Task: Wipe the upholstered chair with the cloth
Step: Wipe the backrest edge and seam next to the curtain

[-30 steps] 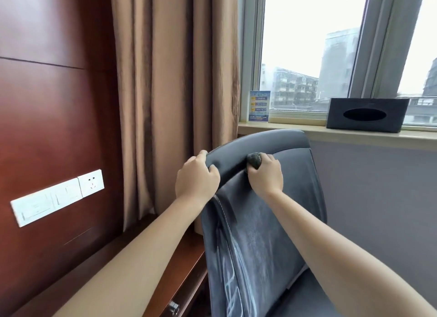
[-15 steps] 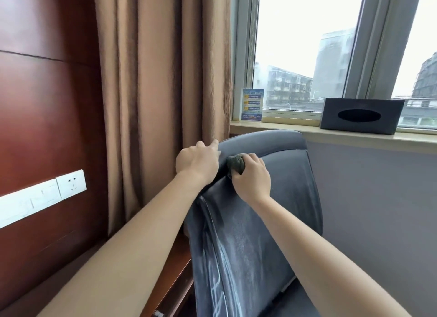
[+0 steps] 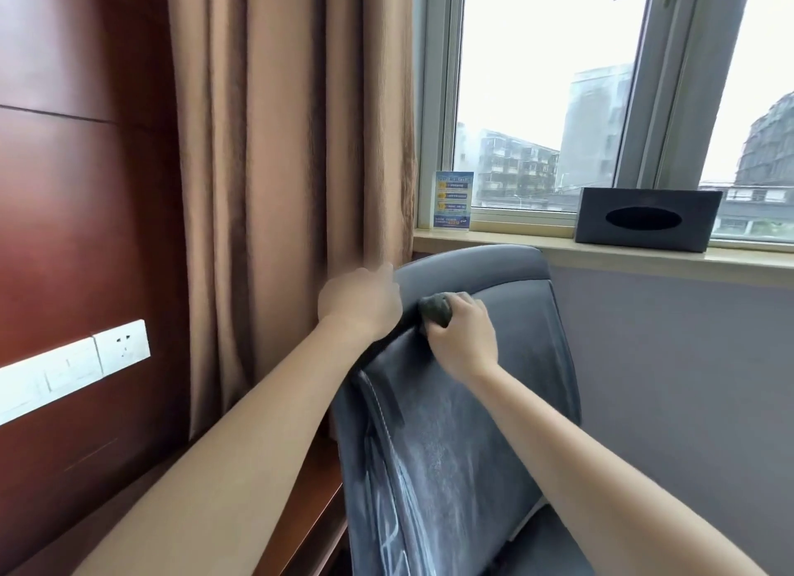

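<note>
Item: right hand [image 3: 462, 339], balled cloth [image 3: 436, 310] gripped, now nearer the upholstered chair [image 3: 464, 438] back's left edge. Left hand [image 3: 358, 302] (blurred; grip unclear) steadies that corner. Seam pass apparently ending.

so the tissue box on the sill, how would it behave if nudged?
The tissue box looks rigid and flat-bottomed, so it would probably slide along the sill rather than tip or roll. No tissue shows at its slot, so it may be light.

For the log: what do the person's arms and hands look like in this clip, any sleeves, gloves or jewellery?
Both forearms are bare as far as the frame shows, no sleeves visible. The left hand and right hand wear no gloves; no watch, bracelet or ring is visible. The left hand is motion-blurred.
</note>
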Tool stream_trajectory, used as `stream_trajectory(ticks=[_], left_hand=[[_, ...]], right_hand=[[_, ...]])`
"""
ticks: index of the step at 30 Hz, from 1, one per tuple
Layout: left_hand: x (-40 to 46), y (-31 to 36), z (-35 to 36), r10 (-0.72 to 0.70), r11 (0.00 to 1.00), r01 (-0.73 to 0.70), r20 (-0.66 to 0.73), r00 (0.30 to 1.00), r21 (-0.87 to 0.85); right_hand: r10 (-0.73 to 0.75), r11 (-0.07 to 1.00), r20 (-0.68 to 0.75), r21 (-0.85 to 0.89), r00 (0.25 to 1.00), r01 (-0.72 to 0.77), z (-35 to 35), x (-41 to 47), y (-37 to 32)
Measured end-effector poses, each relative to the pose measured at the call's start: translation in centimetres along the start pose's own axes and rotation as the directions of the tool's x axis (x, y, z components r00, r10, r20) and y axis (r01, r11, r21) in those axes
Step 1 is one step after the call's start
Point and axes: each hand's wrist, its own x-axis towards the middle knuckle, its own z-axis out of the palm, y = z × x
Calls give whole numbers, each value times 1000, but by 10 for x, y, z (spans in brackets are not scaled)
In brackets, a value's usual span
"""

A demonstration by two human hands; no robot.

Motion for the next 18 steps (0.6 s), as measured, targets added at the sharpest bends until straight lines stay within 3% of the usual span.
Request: stream_trajectory(ticks=[3,7,14,18], left_hand=[[12,6,-4,8,998,-6,20,1000,-65],[13,7,3,55,998,-54,-28,998,23],[17,2,6,81,993,-82,11,997,81],[20,-11,1,111,993,-104,121,986,-64]], right_hand=[[-177,983,-11,37,984,177,6,-34,-18],[-195,981,-70,-32,978,193,9,-28,-10],[103,984,-99,-134,990,-116,5,32,23],[131,991,-91,26,987,-129,7,20,18]])
